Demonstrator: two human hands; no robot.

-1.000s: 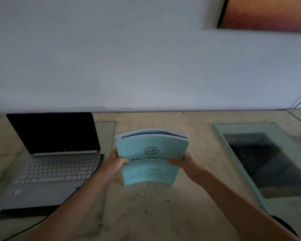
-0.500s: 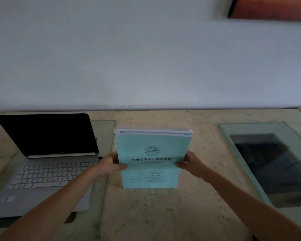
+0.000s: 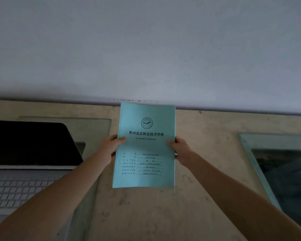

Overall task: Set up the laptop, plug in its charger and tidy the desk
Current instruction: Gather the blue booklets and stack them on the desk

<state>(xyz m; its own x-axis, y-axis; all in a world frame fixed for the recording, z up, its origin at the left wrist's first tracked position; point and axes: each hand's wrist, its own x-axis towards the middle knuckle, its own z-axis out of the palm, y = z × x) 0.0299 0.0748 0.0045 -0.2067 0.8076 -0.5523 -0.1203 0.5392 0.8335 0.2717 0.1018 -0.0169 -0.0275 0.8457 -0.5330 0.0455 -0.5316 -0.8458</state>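
Gripping one pale teal booklet (image 3: 145, 148) by its side edges, left hand (image 3: 109, 148) and right hand (image 3: 180, 150), over the counter (image 3: 207, 136); printed emblem, dark lettering. Sitting left: one open laptop (image 3: 31, 153), dark-screened.

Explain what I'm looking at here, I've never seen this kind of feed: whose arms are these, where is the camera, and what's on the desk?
There is no machine here. A person wears one wide-angle camera on the head, looking forward and down, so the two bare arms are their own. The left hand and right hand grip the side edges of a pale blue booklet, cover facing up, with a round emblem and printed Chinese text. It sits near the wall; I cannot tell if it lies flat on the desk. To the left is an open laptop, screen dark, on a glass pane. A second glass pane lies to the right.
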